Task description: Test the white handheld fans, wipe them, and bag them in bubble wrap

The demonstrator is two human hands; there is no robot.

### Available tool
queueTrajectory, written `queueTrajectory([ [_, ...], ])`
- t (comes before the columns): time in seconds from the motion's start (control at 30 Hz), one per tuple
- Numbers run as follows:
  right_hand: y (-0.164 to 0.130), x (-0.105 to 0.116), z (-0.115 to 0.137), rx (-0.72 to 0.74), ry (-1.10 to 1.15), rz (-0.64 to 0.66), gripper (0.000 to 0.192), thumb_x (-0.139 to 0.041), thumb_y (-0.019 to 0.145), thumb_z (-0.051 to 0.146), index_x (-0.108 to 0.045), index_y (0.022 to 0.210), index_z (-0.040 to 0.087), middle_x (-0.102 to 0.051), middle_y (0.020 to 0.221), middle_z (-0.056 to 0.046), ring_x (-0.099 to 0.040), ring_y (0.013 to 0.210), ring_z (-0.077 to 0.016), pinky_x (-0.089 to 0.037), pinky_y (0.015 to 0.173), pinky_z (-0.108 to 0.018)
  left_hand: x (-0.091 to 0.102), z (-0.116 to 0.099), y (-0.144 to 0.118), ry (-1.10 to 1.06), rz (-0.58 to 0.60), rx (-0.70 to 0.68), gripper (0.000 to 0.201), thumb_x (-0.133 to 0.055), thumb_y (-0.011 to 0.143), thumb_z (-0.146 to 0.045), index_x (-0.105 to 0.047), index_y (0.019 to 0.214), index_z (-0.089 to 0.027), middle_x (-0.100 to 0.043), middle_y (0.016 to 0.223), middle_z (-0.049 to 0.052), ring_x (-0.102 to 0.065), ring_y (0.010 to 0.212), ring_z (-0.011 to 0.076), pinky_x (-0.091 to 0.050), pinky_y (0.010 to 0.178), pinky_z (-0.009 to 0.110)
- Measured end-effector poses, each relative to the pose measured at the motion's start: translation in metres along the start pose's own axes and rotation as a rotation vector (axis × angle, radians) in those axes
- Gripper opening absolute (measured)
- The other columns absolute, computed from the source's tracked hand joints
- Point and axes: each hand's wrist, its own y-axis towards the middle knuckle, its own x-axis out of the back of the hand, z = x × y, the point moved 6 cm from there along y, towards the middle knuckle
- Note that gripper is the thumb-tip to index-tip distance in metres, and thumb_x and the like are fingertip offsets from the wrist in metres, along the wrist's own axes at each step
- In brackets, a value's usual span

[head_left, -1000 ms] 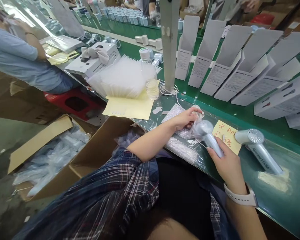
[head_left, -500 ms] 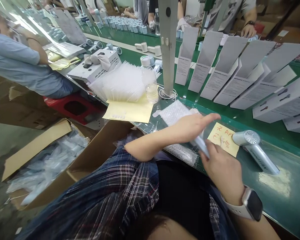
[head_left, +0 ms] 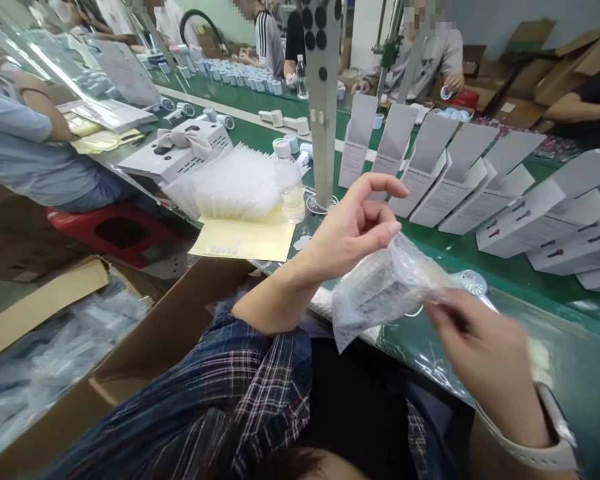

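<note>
Since the previous frame, both hands have lifted off the green table (head_left: 570, 347) and now hold a bubble-wrap bag (head_left: 380, 293) in the air above its near edge; the view has also tilted upward. I can see a grey item inside the bag, but the wrap blurs it too much to identify.

Right hand (head_left: 485, 360): I see the thumb and fingers pinched closed on the right end of the bag. Motion blur softens the fingertips. A white watch (head_left: 540, 450) sits on that wrist.

Left hand (head_left: 353, 230): half open. The index finger is raised and curved, the other fingers are curled, and the lower fingers touch the top of the bag. I cannot tell whether this hand actually grips the bag.

Just behind the bag, a small round white part (head_left: 473, 281) lies on the table. Further left stand a water bottle (head_left: 287, 180), a fanned stack of clear bags (head_left: 235, 183) and a yellow sheet (head_left: 245, 240). A grey post (head_left: 323, 100) rises behind the left hand. Open white cartons (head_left: 430, 173) lean in a row along the far side of the table. An open cardboard box (head_left: 145, 347) stands at the lower left, beside my plaid sleeve (head_left: 220, 400). Other people sit along the line.
</note>
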Motion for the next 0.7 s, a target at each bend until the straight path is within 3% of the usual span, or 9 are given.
queueTrajectory([
  [0.07, 0.000, 0.014, 0.001, 0.061, 0.036, -0.174, 0.014, -0.072, 0.102, 0.032, -0.071, 0.116, 0.030, -0.070, 0.095, -0.004, -0.068, 0.076, -0.0199, -0.051, 0.061, -0.031, 0.001, 0.000, 0.001, -0.067, 0.005, 0.003, 0.032, -0.070, 0.103, -0.031, -0.047, 0.126, -0.027, -0.053, 0.077, -0.008, -0.053, 0.065, 0.0090, -0.045, 0.063, 0.023],
  [0.1, 0.001, 0.014, 0.000, 0.079, 0.072, -0.197, 0.039, -0.080, 0.097, 0.035, -0.067, 0.133, 0.033, -0.070, 0.117, -0.007, -0.071, 0.089, -0.0226, -0.056, 0.064, -0.032, -0.003, 0.000, 0.001, -0.094, 0.024, -0.003, 0.032, -0.069, 0.103, -0.030, -0.047, 0.125, -0.027, -0.053, 0.076, -0.008, -0.053, 0.064, 0.0089, -0.045, 0.062, 0.023],
  [0.17, 0.006, 0.002, -0.003, 0.102, 0.103, -0.129, 0.082, -0.091, 0.086, 0.041, -0.050, 0.157, 0.035, -0.058, 0.150, -0.014, -0.071, 0.105, -0.0267, -0.062, 0.068, -0.036, -0.018, -0.001, -0.001, -0.120, 0.089, -0.039, 0.029, -0.067, 0.104, -0.029, -0.047, 0.124, -0.027, -0.055, 0.078, -0.007, -0.056, 0.065, 0.0090, -0.046, 0.062, 0.022],
  [0.2, 0.011, -0.008, -0.006, 0.108, 0.088, -0.059, 0.083, -0.090, 0.086, 0.041, -0.050, 0.159, 0.033, -0.057, 0.153, -0.015, -0.071, 0.107, -0.0277, -0.063, 0.071, -0.038, -0.029, 0.000, -0.003, -0.094, 0.130, -0.074, 0.027, -0.065, 0.104, -0.029, -0.048, 0.124, -0.027, -0.057, 0.080, -0.006, -0.058, 0.067, 0.0094, -0.048, 0.063, 0.023],
  [0.3, 0.034, -0.027, -0.019, 0.086, 0.028, 0.101, 0.028, -0.072, 0.093, 0.031, -0.073, 0.121, 0.025, -0.078, 0.116, -0.010, -0.075, 0.097, -0.0276, -0.064, 0.082, -0.042, -0.054, 0.014, -0.011, 0.169, 0.202, -0.197, 0.017, -0.057, 0.105, -0.027, -0.055, 0.122, -0.025, -0.067, 0.092, 0.000, -0.065, 0.081, 0.0132, -0.054, 0.077, 0.028],
  [0.4, 0.065, -0.002, -0.045, -0.067, -0.029, 0.075, 0.020, -0.070, 0.082, 0.031, -0.078, 0.099, 0.026, -0.082, 0.101, -0.007, -0.077, 0.090, -0.0290, -0.062, 0.078, -0.043, -0.052, 0.056, -0.020, 0.343, 0.128, -0.220, 0.014, -0.059, 0.103, -0.028, -0.061, 0.116, -0.024, -0.074, 0.102, 0.005, -0.067, 0.093, 0.0176, -0.057, 0.090, 0.034],
  [0.47, 0.086, 0.034, -0.060, -0.151, -0.086, -0.060, 0.028, -0.070, 0.077, 0.033, -0.080, 0.103, 0.025, -0.084, 0.111, -0.009, -0.079, 0.100, -0.0324, -0.062, 0.082, -0.046, -0.034, 0.096, -0.027, 0.346, -0.018, -0.105, 0.013, -0.064, 0.099, -0.027, -0.061, 0.110, -0.022, -0.074, 0.102, 0.005, -0.066, 0.090, 0.0178, -0.057, 0.089, 0.035],
  [0.57, 0.114, 0.091, -0.066, -0.094, -0.228, -0.437, 0.030, -0.070, 0.074, 0.035, -0.075, 0.101, 0.021, -0.081, 0.123, -0.016, -0.076, 0.120, -0.0377, -0.058, 0.104, -0.053, -0.006, 0.152, -0.037, 0.388, -0.185, 0.136, 0.011, -0.060, 0.093, -0.018, -0.062, 0.103, -0.021, -0.071, 0.100, 0.005, -0.062, 0.084, 0.0166, -0.057, 0.084, 0.034],
  [0.7, 0.145, 0.115, -0.096, -0.113, -0.382, -0.753, 0.032, -0.070, 0.065, 0.032, -0.065, 0.095, 0.021, -0.077, 0.117, -0.021, -0.074, 0.122, -0.0429, -0.054, 0.112, -0.057, 0.003, 0.178, -0.040, 0.391, -0.170, 0.261, 0.014, -0.058, 0.092, -0.014, -0.063, 0.103, -0.021, -0.070, 0.109, 0.006, -0.064, 0.092, 0.0178, -0.057, 0.083, 0.033],
])
